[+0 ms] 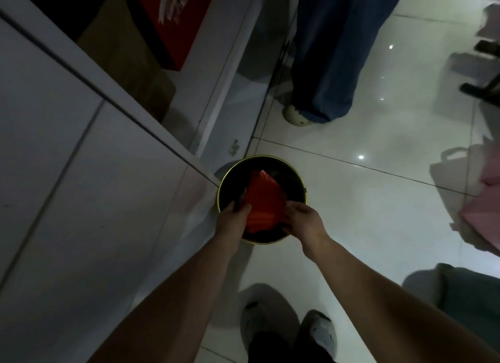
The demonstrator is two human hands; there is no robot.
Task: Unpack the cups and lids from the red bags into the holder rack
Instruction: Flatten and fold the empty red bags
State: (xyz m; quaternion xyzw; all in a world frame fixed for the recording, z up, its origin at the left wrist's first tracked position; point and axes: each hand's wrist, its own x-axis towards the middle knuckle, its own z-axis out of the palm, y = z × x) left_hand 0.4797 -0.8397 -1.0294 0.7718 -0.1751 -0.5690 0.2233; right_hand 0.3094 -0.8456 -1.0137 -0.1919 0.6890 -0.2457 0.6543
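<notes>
Both arms stretched forward and down at lower centre of frame, left hand (234, 217) gripping the lower left edge of a red bag (263, 201), right hand (303, 218) pinching its lower right edge, bag over a round black bin (295, 173) on the floor (365, 200), long axis running up-frame, narrow end pointing to the top.

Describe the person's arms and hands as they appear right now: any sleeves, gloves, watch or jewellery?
Both forearms are bare up to the bottom edge of the frame, with no sleeve in view. The left hand and the right hand wear no gloves. No watch, bracelet or ring shows at the wrists or fingers, though the picture is dim and small items could be missed.
</notes>
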